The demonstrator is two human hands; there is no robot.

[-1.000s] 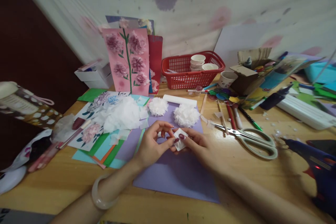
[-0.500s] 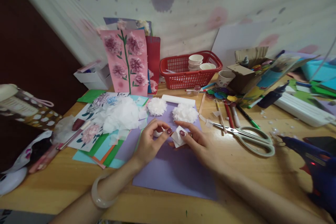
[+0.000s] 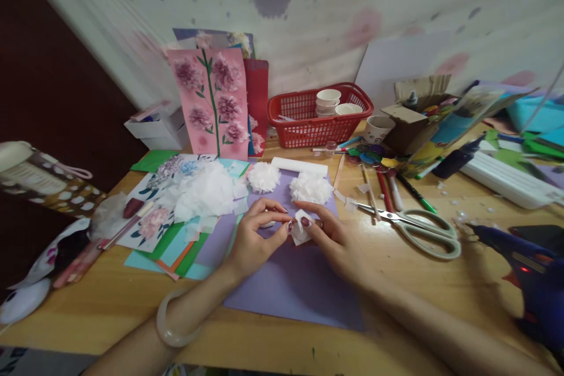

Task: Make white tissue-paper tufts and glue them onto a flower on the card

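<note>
A small white piece of tissue paper [image 3: 300,236], creased and partly folded, is held over the purple paper sheet [image 3: 304,294]. My right hand [image 3: 339,244] pinches it between thumb and forefinger from the right. From the left, my left hand [image 3: 253,241] has thumb and forefinger closed at its edge. Something white shows under the left fingers, mostly hidden. Just beyond my hands sit two white ruffled paper flowers, one on the left [image 3: 263,177] and one on the right [image 3: 311,188]. Behind them lies a white paper roll [image 3: 299,166].
Loose white tissue squares [image 3: 207,191] are heaped at left on coloured papers. Scissors [image 3: 423,232] lie at right, near a blue glue gun [image 3: 520,264] with a red light. A red basket [image 3: 321,132] of cups and a pink flower picture [image 3: 211,103] stand behind.
My left hand has moved right, bringing its thumb and forefinger to the tissue piece. The piece now looks more folded between my fingers. My right hand keeps its grip.
</note>
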